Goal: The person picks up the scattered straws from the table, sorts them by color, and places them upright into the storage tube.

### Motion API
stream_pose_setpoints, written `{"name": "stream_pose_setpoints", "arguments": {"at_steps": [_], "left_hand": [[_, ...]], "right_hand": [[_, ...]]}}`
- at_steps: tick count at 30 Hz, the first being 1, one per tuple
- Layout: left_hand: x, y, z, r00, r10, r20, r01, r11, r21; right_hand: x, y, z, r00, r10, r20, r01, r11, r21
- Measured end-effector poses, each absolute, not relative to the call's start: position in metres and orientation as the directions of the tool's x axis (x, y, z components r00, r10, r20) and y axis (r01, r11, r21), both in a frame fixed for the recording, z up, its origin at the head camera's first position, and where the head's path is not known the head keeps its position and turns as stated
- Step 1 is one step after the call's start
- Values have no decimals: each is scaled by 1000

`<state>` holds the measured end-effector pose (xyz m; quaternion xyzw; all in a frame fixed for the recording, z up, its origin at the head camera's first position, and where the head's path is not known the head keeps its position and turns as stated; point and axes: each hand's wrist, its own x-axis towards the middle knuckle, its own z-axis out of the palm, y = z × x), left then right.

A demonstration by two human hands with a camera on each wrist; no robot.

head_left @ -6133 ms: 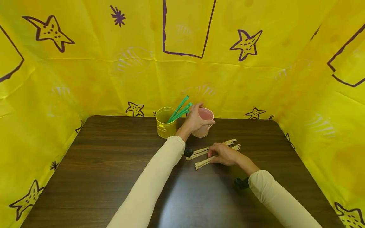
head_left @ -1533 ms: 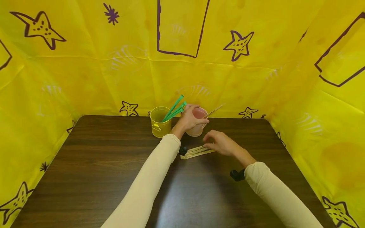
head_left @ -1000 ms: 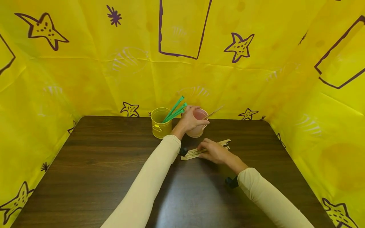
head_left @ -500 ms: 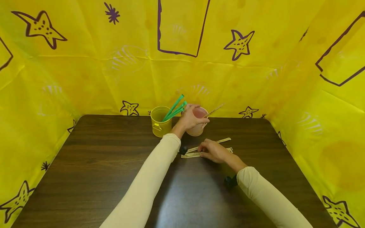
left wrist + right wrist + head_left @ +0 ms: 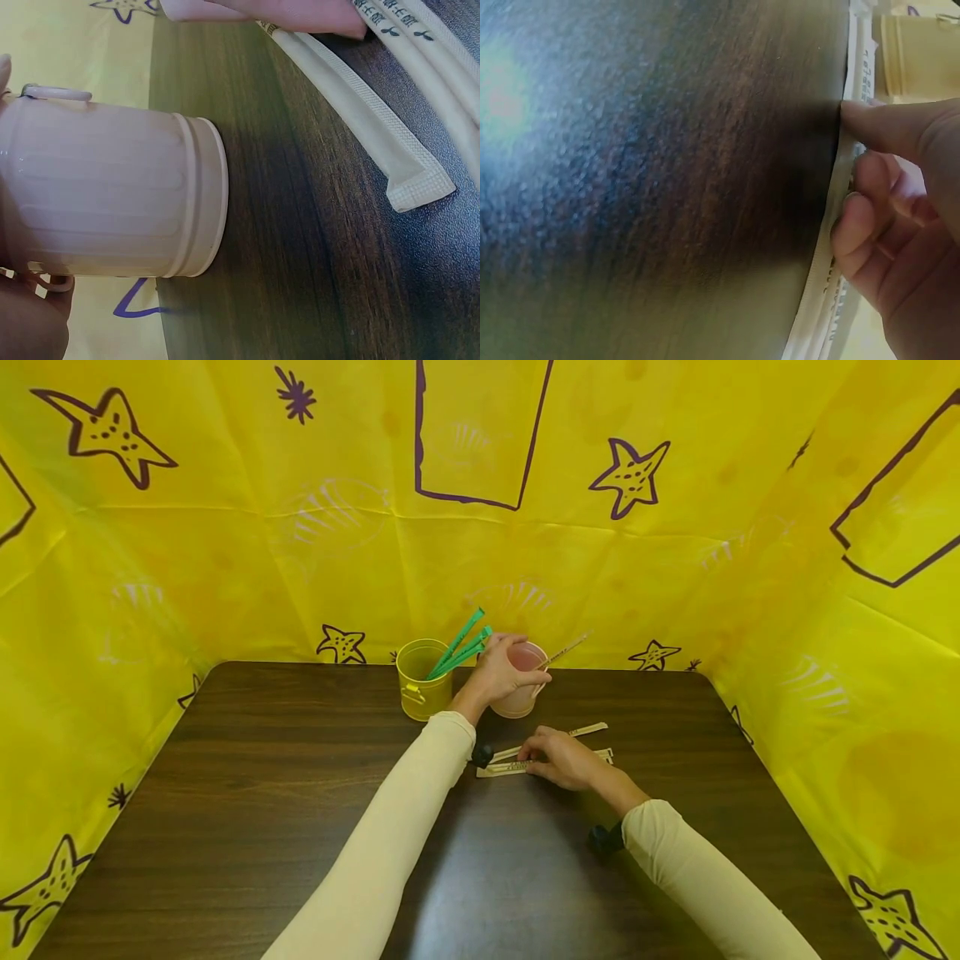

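Observation:
A small pink pail point(image 5: 512, 702) stands near the back of the table, and my left hand point(image 5: 498, 673) grips its rim, fingers and thumb spread around it. One beige paper-wrapped straw point(image 5: 567, 649) leans out of the pail to the right. In front of it, several more wrapped straws point(image 5: 501, 768) lie on the table. Over these my right hand point(image 5: 564, 760) is bent, its thumb and fingertips pinching a straw point(image 5: 823, 281); how many are between them I cannot tell. In the left wrist view, another straw point(image 5: 360, 120) lies apart from the others.
To the left of the pink pail is a yellow pail point(image 5: 424, 695) with several green wrapped straws point(image 5: 459, 660) sticking out. A yellow patterned cloth point(image 5: 525, 568) hangs behind and beside the dark wooden table point(image 5: 300, 760).
A beige straw that lay under the right hand is now in the pink pail. My right hand has returned to the straws, which have fanned apart. The left hand keeps its grip.

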<state>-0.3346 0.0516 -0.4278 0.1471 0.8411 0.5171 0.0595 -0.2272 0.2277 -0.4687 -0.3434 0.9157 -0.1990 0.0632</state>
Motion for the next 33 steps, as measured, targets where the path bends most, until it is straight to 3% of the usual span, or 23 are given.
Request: {"name": "stream_pose_setpoints", "arguments": {"at_steps": [16,28,33], "left_hand": [[-334,51,-427,-951,304,56,192,437,879],[-335,50,-426,-951,305,56,197,454,869],[-335,50,-426,-950,307,57,198,448,872]], "right_hand": [[-225,232,-452,-739,-673,43,-628,664,-407],[-227,254,-410,-804,-579,135,-547,633,-548],[-226,264,-383,-864,-471,175,-462,605,-649]]}}
